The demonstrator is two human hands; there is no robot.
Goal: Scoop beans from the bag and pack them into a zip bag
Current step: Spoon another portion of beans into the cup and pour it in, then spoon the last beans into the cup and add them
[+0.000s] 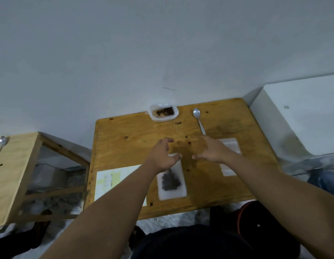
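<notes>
On the wooden table [125, 139], a paper sheet [121, 176] lies at the near left corner. The left hand [162, 156] hovers mid-table, fingers loosely curled and holding nothing, over the top of the zip bag [171, 191], which lies flat with dark beans [170, 181] inside. At the table's far edge sits the open bag of beans [153, 116], the spoon [198, 120] just right of it. The right hand [212, 151], blurred, spreads relaxed, empty fingers above flat empty bags [227, 170].
</notes>
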